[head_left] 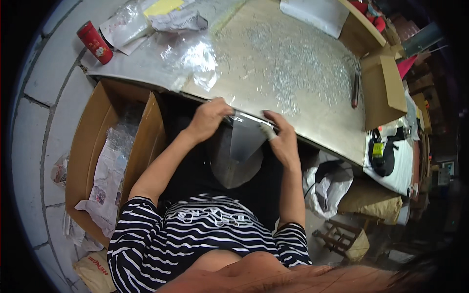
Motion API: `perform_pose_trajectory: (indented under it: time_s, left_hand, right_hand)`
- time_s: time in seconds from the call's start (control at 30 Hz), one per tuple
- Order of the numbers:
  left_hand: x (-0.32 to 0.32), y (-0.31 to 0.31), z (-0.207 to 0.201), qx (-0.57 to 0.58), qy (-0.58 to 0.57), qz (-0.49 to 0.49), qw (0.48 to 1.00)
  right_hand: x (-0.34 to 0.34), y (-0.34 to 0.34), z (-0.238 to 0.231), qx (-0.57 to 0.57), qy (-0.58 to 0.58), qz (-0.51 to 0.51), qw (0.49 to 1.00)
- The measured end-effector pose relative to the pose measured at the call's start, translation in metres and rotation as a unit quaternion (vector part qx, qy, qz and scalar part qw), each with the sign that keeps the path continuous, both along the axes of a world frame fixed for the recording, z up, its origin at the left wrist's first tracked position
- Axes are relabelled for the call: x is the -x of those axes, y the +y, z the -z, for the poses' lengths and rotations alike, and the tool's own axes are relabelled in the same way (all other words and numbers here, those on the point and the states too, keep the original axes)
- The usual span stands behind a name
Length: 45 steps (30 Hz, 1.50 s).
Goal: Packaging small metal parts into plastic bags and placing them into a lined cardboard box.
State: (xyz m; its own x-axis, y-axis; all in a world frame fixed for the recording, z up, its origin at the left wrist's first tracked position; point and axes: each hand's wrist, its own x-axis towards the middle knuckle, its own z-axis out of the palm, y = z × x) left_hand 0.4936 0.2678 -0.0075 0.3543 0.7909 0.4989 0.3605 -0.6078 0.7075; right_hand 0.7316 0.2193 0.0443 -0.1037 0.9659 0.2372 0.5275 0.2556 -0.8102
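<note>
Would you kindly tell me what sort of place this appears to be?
It looks like a workshop or small packing area, though I can't be certain: many small shiny pieces lie scattered across a worktable, and a large open cardboard box stands beside it.

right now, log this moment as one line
left hand: holding clear plastic piece; right hand: holding same piece; small shiny pieces: on table; cardboard box: person's left

A workshop: small shiny pieces [298, 73] strew the worktable [239, 41] near cardboard boxes [149, 134].
</note>
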Motion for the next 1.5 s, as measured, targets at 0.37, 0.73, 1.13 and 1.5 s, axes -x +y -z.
perform_pose_trajectory:
  time_s: [0.37,0.73,1.13,1.5]
  left_hand:
    - [-0.018,-0.076,0.073,0.415,-0.090,0.163,0.891]
    - [-0.031,-0.068,0.124,0.424,-0.082,0.010,0.902]
    - [-0.053,-0.063,0.137,0.487,-0.368,0.019,0.792]
    - [-0.025,-0.072,0.190,0.639,-0.511,0.206,0.536]
  right_hand:
    - [0.013,-0.079,0.116,0.334,0.188,-0.109,0.917]
    - [-0.029,-0.048,0.073,0.120,0.099,0.129,0.979]
    - [-0.073,0.079,0.037,0.207,0.068,-0.040,0.975]
    - [0.017,0.017,0.034,0.014,-0.215,0.047,0.975]
